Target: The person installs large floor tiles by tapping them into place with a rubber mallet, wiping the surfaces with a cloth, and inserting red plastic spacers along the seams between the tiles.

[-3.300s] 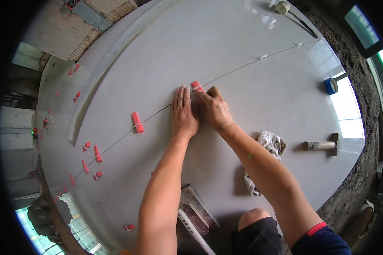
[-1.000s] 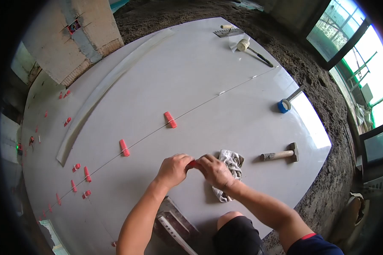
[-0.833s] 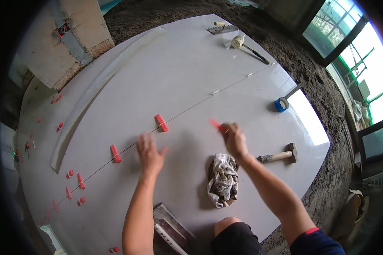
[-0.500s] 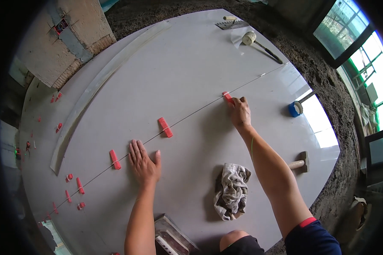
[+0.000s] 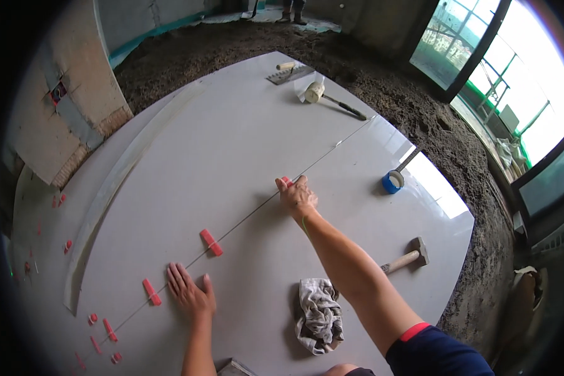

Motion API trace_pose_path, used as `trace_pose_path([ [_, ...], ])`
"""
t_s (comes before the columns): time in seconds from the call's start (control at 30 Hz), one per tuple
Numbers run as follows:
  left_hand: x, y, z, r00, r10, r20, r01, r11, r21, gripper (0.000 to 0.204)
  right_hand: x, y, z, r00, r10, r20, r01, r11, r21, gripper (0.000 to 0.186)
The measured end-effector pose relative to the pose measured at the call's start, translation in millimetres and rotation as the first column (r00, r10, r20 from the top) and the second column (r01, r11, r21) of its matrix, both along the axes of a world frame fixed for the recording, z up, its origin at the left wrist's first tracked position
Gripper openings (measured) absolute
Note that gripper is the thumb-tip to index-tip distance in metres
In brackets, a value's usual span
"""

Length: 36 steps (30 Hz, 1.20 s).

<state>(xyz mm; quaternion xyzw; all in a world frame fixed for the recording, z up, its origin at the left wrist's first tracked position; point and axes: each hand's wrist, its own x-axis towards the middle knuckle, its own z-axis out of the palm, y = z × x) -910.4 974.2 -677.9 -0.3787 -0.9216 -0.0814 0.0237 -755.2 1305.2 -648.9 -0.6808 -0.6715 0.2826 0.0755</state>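
My left hand rests palm down on the glossy grey slab, fingers spread beside the seam, between two red wedges set in white clips across it. Farther up the seam, my right hand grips a red wedge, its thumb to the left and fingers to the right, partly hiding it. Near my right forearm lie a crumpled dirty cloth and a hammer with a pale wooden handle. More red wedges and caps dot the seam at lower left.
A blue-banded round item, white mallet and notched trowel lie farther off. A long pale strip runs along the left. Dark mortar borders the slab. A person's legs stand at the back; glass doors are at right.
Both hands were together near the cloth a second ago. They have separated: the left lies by the seam, the right has carried a wedge farther up it. The view now takes in more room.
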Motion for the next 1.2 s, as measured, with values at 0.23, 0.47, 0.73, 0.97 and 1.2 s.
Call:
trace_pose_path([
  [0.23,2,0,-2,0.997,-0.031,-0.072,0.030,0.999,-0.011,0.077,-22,-4,4,0.984,-0.177,-0.010,0.177,0.984,0.017,0.067],
  [0.47,2,0,3,0.998,-0.026,-0.053,0.024,0.999,-0.043,0.077,-28,-4,1,0.988,-0.156,0.016,0.155,0.985,0.074,0.053],
  [0.73,-1,2,-4,0.996,-0.044,-0.082,0.042,0.999,-0.026,0.076,-27,8,-14,0.981,-0.110,0.160,0.091,0.989,0.120,0.049],
  [0.97,-1,4,-6,0.992,-0.126,-0.014,0.127,0.986,0.105,0.071,-21,13,-8,0.986,0.045,0.159,-0.070,0.985,0.159,0.058],
  [1.2,0,5,-7,0.985,-0.163,-0.061,0.172,0.966,0.194,0.070,-12,12,-3,0.977,0.155,0.149,-0.182,0.965,0.191,0.054],
])
